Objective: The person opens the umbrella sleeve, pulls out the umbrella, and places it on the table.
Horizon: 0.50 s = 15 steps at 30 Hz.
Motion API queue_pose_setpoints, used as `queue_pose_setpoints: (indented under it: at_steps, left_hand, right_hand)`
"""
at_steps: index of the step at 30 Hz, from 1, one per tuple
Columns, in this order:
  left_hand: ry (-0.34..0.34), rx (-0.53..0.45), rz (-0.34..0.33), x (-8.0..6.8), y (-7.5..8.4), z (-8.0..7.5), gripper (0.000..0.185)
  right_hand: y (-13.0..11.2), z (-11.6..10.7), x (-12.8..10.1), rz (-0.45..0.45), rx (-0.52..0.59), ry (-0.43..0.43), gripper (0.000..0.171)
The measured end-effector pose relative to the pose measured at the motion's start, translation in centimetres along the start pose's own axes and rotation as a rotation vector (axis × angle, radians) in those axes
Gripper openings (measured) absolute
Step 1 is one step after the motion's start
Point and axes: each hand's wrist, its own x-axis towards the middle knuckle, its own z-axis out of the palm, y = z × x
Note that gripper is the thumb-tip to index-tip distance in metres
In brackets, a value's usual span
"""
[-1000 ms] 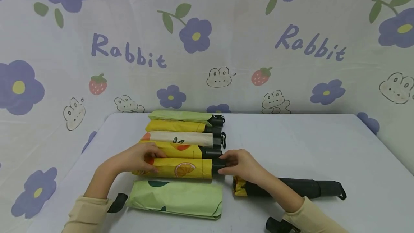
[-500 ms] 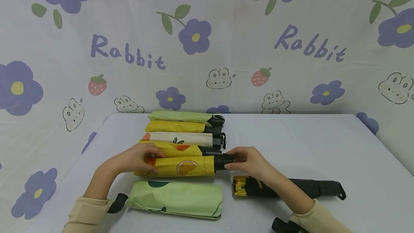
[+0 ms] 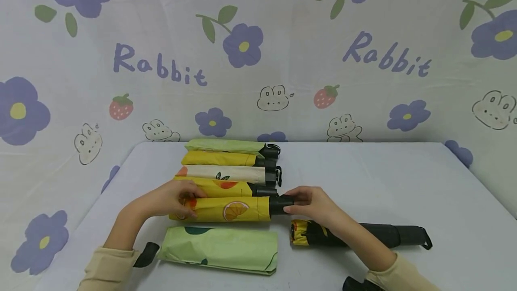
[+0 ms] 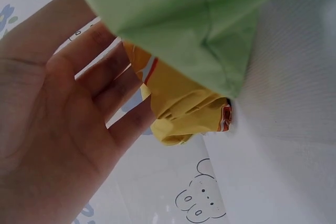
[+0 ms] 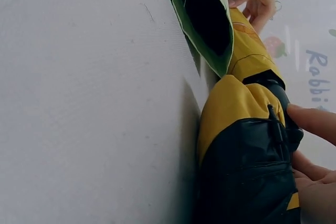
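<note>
A folded yellow umbrella [image 3: 236,210] with orange-slice print lies crosswise before me in the head view. My left hand [image 3: 179,197] holds its left end, thumb on the near side and fingers over the far side. With thumb and fingers, my right hand [image 3: 311,203] pinches its black handle [image 3: 279,204]. In the left wrist view, the left fingers reach behind the yellow cloth [image 4: 184,106], partly covered by light green fabric. The right wrist view shows the right fingers [image 5: 315,121] at the handle, partly hidden behind a black-and-yellow umbrella [image 5: 247,161].
Behind it are a yellow umbrella with red fruit print [image 3: 226,187], a white one [image 3: 242,174], a plain yellow one [image 3: 220,158] and a green one [image 3: 226,145]. Nearer lies a light green cloth piece [image 3: 222,250] with an open end. A black umbrella [image 3: 379,233] lies right.
The orange-slice umbrella has shifted slightly right, and my right hand has moved right with its handle. My left hand has stayed nearly in place. The other umbrellas have not moved.
</note>
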Motion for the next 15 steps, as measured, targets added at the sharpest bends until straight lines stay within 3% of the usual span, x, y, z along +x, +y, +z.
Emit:
queue_pose_setpoints:
  at_steps: [5, 10, 15]
  left_hand:
    - [-0.020, -0.016, -0.027, -0.11, 0.05, 0.02, 0.040]
    - [-0.038, -0.013, -0.071, -0.29, 0.20, -0.01, 0.042]
    - [-0.049, -0.016, -0.067, -0.37, 0.22, -0.07, 0.042]
  right_hand:
    - [0.05, 0.18, -0.11, 0.054, 0.000, 0.021, 0.045]
    - [-0.19, 0.20, -0.32, 0.050, 0.008, 0.019, 0.047]
    - [-0.21, 0.40, -0.51, 0.039, 0.002, 0.033, 0.044]
